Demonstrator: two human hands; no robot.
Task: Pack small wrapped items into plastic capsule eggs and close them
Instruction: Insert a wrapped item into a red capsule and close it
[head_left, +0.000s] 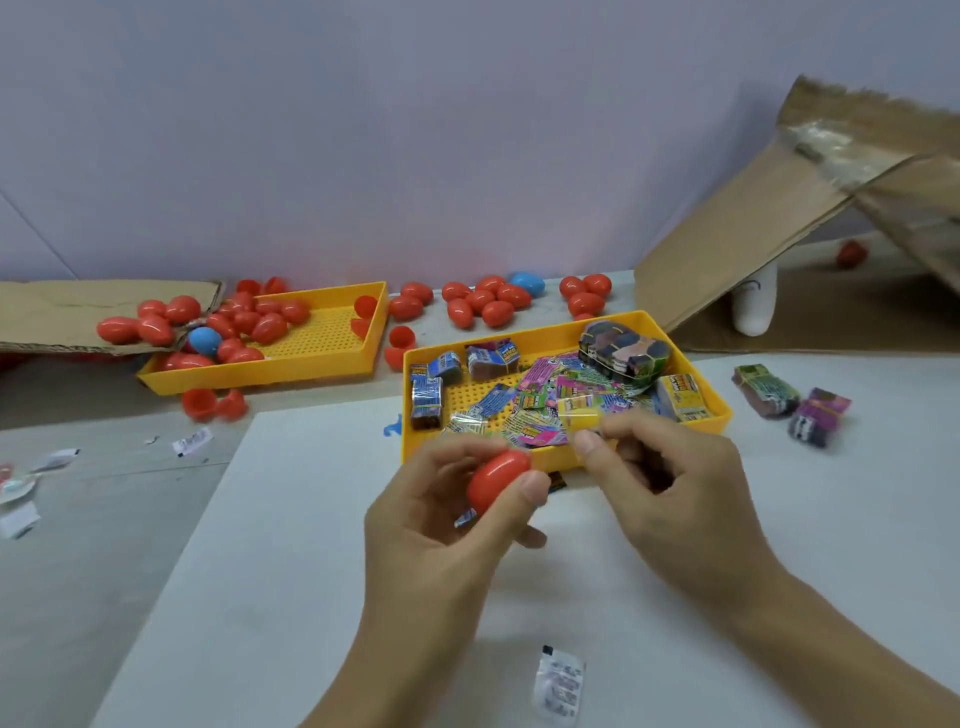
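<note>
1. White desk (291, 571) against a pale lilac wall, cardboard flaps lying at the left and right ends.
2. Left hand (441, 514) grips a closed red capsule egg (496, 480), thumb and fingers curled round it. Egg's long axis is tilted, upper end toward the right and away from the person.
3. Right hand (660, 467) pinches a small yellow wrapped item (579, 413) between thumb and fingertips, held just beyond and right of the egg, over the near tray's front edge.
4. Near yellow tray (717, 410) sits directly behind both hands, holding loose colourful packets and boxed packs; a banded bundle (623, 353) sits at its far right corner.
5. Far yellow tray (322, 353), back left, holds a heap of red eggs and one blue egg (204, 340) at its left end.
6. More red eggs are scattered along the wall, with a second blue egg (527, 283) among them; open red halves (213, 404) lie in front of the far tray.
7. Two wrapped bundles (792, 405) sit right of the near tray.
8. One clear sachet (558, 680) lies on the desk between the forearms; other sachets and scraps lie far left.
</note>
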